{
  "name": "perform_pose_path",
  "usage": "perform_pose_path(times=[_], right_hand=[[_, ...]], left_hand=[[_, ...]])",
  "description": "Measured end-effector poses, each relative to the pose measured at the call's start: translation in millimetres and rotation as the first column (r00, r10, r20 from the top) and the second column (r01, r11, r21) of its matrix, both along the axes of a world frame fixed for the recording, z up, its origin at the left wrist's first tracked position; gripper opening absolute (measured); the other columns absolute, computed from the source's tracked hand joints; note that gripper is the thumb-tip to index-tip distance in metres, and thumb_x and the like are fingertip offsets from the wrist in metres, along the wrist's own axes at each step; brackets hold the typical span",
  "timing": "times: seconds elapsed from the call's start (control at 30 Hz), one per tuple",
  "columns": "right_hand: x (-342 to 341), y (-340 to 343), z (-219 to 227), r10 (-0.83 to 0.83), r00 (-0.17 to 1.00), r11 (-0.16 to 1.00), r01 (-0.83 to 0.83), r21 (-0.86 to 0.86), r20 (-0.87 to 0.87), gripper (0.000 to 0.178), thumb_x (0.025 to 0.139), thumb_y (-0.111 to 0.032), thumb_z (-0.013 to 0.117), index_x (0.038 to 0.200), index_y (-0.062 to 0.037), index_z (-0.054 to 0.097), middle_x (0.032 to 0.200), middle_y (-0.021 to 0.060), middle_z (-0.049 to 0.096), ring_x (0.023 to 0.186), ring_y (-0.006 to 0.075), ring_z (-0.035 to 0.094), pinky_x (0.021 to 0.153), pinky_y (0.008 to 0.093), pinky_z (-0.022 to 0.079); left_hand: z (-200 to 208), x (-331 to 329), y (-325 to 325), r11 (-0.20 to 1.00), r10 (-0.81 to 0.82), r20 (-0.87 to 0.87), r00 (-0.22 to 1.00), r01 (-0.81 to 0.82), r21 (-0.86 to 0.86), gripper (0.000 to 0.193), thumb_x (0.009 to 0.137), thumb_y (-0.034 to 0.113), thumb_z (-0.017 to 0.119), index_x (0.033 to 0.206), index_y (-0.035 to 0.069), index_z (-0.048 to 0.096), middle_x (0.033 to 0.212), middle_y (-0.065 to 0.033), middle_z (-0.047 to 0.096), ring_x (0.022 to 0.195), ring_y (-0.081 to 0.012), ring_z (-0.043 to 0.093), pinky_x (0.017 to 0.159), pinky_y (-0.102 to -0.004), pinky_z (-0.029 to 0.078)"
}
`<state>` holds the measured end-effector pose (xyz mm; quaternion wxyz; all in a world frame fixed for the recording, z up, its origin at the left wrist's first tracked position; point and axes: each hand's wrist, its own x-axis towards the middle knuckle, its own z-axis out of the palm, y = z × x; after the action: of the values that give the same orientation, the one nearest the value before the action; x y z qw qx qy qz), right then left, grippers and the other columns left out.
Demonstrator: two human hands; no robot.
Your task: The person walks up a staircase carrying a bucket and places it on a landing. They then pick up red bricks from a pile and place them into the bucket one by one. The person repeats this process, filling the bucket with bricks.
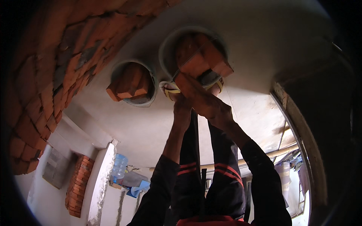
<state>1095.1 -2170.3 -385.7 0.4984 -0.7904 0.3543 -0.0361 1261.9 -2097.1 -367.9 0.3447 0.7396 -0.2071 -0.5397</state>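
Dim above, brighter below; fisheye-bent edges, black corners

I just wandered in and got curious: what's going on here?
A person is handling a brick at the near edge of a larger round bucket. The right hand is closed on it and the left hand is at its side, though shade hides the left's exact grip. More bricks sit in that bucket, and a smaller bucket to its left also holds some. A big brick stack rises at the left.
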Motion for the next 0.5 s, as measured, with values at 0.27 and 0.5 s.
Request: perform_pose_path(times=[0.27, 0.5], right_hand=[[41, -3, 36, 0.008, 0.994, 0.996, -0.017, -0.087, -0.108, 0.07, 0.052, -0.009, 0.078, 0.115, -0.0021, 0.047, 0.107, 0.0179, 0.057, 0.09, 0.0315, 0.061, 0.074, 0.0357, 0.052], [56, -4, 30, -0.041, 0.987, 0.998, 0.033, -0.056, -0.154, 0.068, 0.055, -0.013, 0.077, 0.116, -0.0046, 0.048, 0.099, 0.0166, 0.06, 0.085, 0.0304, 0.062, 0.071, 0.0356, 0.052]], left_hand=[[-3, 11, 1, 0.682, 0.579, -0.767, 0.275, -0.678, 0.272, 0.042, 0.095, 0.026, 0.04, 0.129, 0.002, 0.034, 0.125, -0.0079, 0.044, 0.116, -0.0174, 0.043, 0.098, -0.0333, 0.036], [-22, 23, 4, 0.694, 0.573, -0.775, 0.266, -0.661, 0.285, 0.042, 0.095, 0.031, 0.038, 0.127, 0.004, 0.037, 0.122, -0.0097, 0.048, 0.113, -0.0193, 0.046, 0.095, -0.0351, 0.038]])
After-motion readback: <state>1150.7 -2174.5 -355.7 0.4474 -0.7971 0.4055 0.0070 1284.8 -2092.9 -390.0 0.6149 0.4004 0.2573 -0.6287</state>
